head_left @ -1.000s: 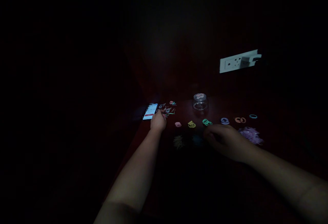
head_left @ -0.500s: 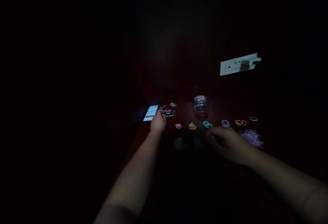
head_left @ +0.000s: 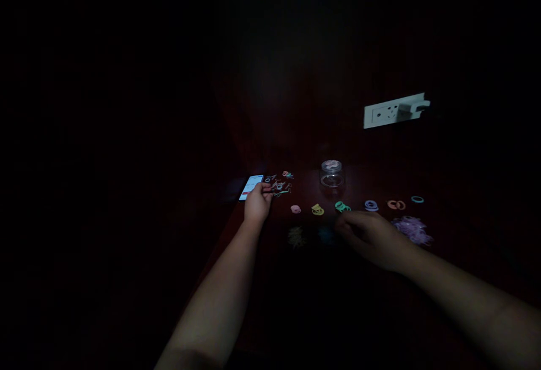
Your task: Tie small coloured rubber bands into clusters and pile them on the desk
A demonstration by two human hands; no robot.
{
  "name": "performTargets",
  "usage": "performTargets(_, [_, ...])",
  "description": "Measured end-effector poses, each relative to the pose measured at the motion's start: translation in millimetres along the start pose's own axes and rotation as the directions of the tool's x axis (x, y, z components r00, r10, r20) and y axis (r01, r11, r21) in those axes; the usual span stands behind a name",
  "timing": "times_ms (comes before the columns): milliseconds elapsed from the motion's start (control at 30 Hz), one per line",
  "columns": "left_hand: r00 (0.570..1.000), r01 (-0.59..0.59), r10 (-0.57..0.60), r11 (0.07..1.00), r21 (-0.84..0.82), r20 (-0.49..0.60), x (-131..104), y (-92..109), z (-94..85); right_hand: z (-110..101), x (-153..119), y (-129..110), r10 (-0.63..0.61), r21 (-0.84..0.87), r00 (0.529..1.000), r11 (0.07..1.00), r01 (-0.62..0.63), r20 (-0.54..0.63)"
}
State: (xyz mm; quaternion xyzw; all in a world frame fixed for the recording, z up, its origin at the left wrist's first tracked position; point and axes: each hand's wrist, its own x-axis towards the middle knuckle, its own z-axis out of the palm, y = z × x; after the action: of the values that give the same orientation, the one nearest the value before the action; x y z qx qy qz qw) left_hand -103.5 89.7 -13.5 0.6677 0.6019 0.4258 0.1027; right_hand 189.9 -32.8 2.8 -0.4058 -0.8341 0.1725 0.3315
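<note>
The left hand (head_left: 257, 203), fingers curled at the mixed bands (head_left: 279, 185) just beyond its fingertips beside the phone (head_left: 251, 186), is the nearer hand; the right hand (head_left: 372, 237) rests loosely closed, grip unclear, near the green bands (head_left: 341, 207).

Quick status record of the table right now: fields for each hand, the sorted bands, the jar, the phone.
left hand: reaching into mixed bands beside phone; grasp unclear
right hand: resting curled on table, below green bands
sorted row: pink, yellow, green, blue, orange, teal
purple pile: right of right hand
jar: upright, behind row
phone: screen lit
</note>
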Motion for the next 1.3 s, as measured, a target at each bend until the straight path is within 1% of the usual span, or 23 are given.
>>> performTargets(67, [0.999, -0.032, 0.032, 0.995, -0.091, -0.009, -4.7, 5.2, -0.9, 0.4, 0.0, 0.2, -0.001, 0.009, 1.0, 1.0, 0.001, 0.0])
performTargets(133, [0.997, -0.07, 0.074, 0.981, -0.18, 0.012, -11.5, 14.4, 0.1, 0.9, 0.7, 0.5, -0.007, 0.008, 1.0, 1.0, 0.007, -0.011])
performTargets(233, [0.982, -0.152, 0.179, 0.938, -0.31, 0.059, -27.9, 36.5, 3.1, 1.0, 2.2, 1.0, -0.03, -0.01, 0.999, 1.0, 0.03, -0.043])
performTargets(333, [0.949, -0.267, 0.311, 0.885, -0.381, 0.058, -50.7, 64.7, 5.4, 0.4, 3.2, 1.6, -0.053, -0.01, 0.995, 0.999, 0.053, -0.086])
performTargets(400, [0.921, -0.342, 0.387, 0.859, -0.381, 0.045, -65.4, 82.3, 5.9, 0.1, 3.4, 1.8, -0.067, -0.002, 0.99, 0.998, 0.067, -0.121])
performTargets(467, [0.887, -0.398, 0.455, 0.841, -0.366, 0.082, -76.4, 95.7, 6.2, 0.0, 3.4, 1.8, -0.082, 0.007, 0.987, 0.996, 0.084, -0.135])
performTargets(533, [0.857, -0.432, 0.5, 0.831, -0.351, 0.128, -82.8, 103.9, 6.5, 0.2, 3.3, 1.6, -0.098, 0.019, 0.987, 0.995, 0.102, -0.131])
performTargets(667, [0.822, -0.454, 0.532, 0.827, -0.332, 0.202, -85.5, 107.7, 6.6, 0.4, 3.5, 0.6, -0.106, 0.025, 0.986, 0.994, 0.11, -0.128])
performTargets(900, [0.789, -0.488, 0.569, 0.811, -0.324, 0.234, -85.8, 104.8, 4.8, 0.2, 3.0, 2.5, -0.073, 0.01, 0.987, 0.997, 0.076, -0.142])
performTargets(1067, [0.793, -0.495, 0.55, 0.832, -0.249, 0.262, -85.9, 105.2, 4.8, 0.2, 2.3, 2.9, -0.047, 0.026, 0.988, 0.998, 0.051, -0.144])
performTargets(1200, [0.784, -0.493, 0.542, 0.84, -0.226, 0.303, -85.4, 105.0, 5.3, 0.3, 2.1, 2.6, -0.018, 0.034, 0.99, 0.999, 0.023, -0.142])
performTargets(1300, [0.781, -0.507, 0.547, 0.837, -0.207, 0.3, -85.7, 104.1, 5.7, 0.4, 2.2, 3.6, -0.003, 0.026, 0.987, 1.0, 0.007, -0.158])
